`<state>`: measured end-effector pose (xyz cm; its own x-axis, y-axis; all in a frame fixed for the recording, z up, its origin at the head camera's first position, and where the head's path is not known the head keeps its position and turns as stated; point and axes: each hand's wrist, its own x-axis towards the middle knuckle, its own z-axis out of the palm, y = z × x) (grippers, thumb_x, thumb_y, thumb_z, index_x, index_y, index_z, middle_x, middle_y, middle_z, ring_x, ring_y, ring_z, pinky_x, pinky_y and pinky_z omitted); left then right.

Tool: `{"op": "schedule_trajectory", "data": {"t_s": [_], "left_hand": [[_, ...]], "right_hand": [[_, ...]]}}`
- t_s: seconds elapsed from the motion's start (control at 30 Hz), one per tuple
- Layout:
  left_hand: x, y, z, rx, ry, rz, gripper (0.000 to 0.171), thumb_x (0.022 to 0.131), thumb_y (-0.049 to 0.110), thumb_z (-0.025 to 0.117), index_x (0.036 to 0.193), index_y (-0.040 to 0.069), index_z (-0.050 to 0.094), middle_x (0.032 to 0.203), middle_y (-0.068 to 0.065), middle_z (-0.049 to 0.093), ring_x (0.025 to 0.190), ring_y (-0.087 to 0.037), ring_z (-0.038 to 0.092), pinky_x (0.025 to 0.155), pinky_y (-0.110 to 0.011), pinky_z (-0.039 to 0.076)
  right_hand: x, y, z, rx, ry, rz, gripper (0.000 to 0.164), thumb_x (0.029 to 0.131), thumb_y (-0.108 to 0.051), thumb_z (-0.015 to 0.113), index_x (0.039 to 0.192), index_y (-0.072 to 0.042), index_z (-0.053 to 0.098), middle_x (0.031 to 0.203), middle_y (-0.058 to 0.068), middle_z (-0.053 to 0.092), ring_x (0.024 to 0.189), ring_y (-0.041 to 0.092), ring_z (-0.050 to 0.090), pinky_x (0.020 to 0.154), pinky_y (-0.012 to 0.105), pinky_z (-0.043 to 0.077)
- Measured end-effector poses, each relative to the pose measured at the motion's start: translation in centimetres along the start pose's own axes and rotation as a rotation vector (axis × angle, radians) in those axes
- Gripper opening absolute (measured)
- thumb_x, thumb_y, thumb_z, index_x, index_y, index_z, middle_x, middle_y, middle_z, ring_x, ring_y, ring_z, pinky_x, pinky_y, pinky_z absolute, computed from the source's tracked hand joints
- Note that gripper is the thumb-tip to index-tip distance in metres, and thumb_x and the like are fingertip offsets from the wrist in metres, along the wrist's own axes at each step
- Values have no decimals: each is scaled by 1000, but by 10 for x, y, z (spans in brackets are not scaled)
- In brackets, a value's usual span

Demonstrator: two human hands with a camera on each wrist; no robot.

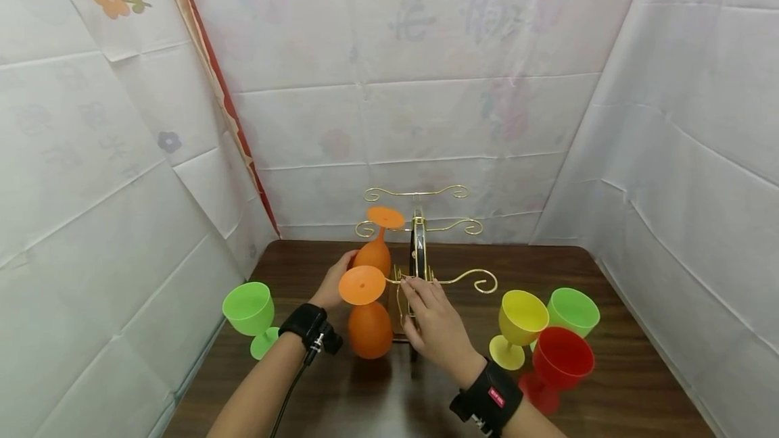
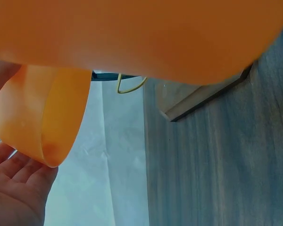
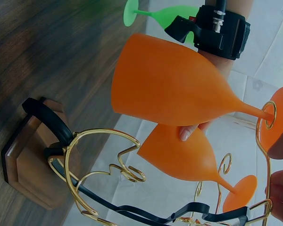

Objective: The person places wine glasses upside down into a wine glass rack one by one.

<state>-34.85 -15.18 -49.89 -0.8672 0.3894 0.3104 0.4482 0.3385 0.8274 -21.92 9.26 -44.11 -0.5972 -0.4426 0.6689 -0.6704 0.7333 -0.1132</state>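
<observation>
My left hand (image 1: 332, 284) holds the bowl of the far orange goblet (image 1: 374, 257), which is upside down with its foot up by a left hook of the gold-and-black glass rack (image 1: 418, 242). In the left wrist view, fingers (image 2: 26, 172) and thumb lie on either side of that bowl. Closer to me, another orange goblet (image 1: 370, 330) hangs upside down from the front left hook. My right hand (image 1: 439, 326) grips the rack's front gold wire (image 3: 269, 176), thumb and fingers on opposite sides. Whether the far goblet's stem sits in its hook is unclear.
A green goblet (image 1: 249, 309) stands upright at the left. On the right stand a yellow goblet (image 1: 522, 320), a red goblet (image 1: 561, 360) and another green goblet (image 1: 573, 311). The rack's wooden base (image 3: 37, 160) rests on the brown table (image 1: 633, 384); white sheets surround it.
</observation>
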Motion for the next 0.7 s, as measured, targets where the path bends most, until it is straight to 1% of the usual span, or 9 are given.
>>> {"op": "schedule_trajectory", "data": {"t_s": [0.13,0.27,0.4,0.57,0.7], "left_hand": [[2,-1,-1,13,-8,-17,66,86,8,68,140,-3,31,133,-23,47,120,-35,49,99,-50,41],[2,0,-1,25,14,-48,66,85,7,69,139,-3,32,132,-24,48,119,-35,49,99,-51,41],[2,0,-1,32,31,-90,65,86,5,68,139,-3,32,132,-24,48,119,-35,49,100,-50,40],[1,-4,0,17,66,-145,65,86,7,67,140,-3,32,132,-24,48,119,-35,49,100,-50,40],[-2,-8,2,5,101,-178,65,86,10,68,139,-3,33,131,-23,49,118,-34,49,99,-50,41]], "right_hand": [[1,-1,-1,2,-4,2,52,78,-7,68,128,1,55,127,14,55,117,27,52,101,52,39],[1,-1,0,8,-3,2,53,77,-6,69,128,1,55,127,14,55,117,27,52,101,52,39],[1,-1,0,4,-5,3,53,78,-7,67,129,1,55,127,14,55,117,27,52,101,52,39],[1,-1,0,-1,-6,3,51,79,-8,64,128,1,55,127,14,54,116,27,52,101,52,39],[1,-1,-1,5,-6,2,52,79,-8,66,129,1,54,127,14,54,116,28,52,100,54,40]]}}
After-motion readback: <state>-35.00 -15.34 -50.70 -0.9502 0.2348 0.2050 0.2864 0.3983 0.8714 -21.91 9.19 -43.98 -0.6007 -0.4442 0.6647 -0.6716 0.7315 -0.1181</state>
